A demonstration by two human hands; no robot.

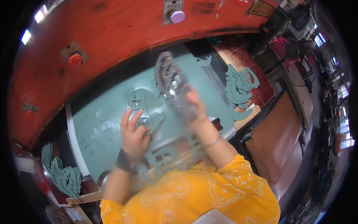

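My left hand (134,132) rests with fingers spread on a cut-out shape (147,108) in a grey-green sheet (104,123) lying on the press bed. My right hand (194,106) holds a metal cutting die (173,84), tilted up off the sheet and blurred by motion. More cut outlines show in the sheet to the left of my left hand. A dark band sits on my left wrist, a thin bracelet on my right. My yellow sleeves fill the lower middle.
A red press body (112,33) arches over the bed, with a red button (75,59) and a lilac knob (177,16). Piles of cut grey-green pieces lie at right (240,86) and lower left (65,175). A workshop aisle runs along the far right.
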